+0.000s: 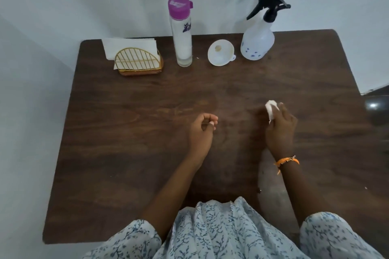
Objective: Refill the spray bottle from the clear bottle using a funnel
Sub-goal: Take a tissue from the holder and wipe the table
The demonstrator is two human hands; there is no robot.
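The spray bottle, funnel and clear bottle stand in a row along the top edge of the bench, both bottles capped, the funnel resting mouth-up between them, probably laid out ready for pouring. The right hand, right of centre, grasps a crumpled tissue, likely for wiping spills. The left hand, at centre, is loosely clenched on nothing. All three things lie well apart from both hands, higher in the frame.
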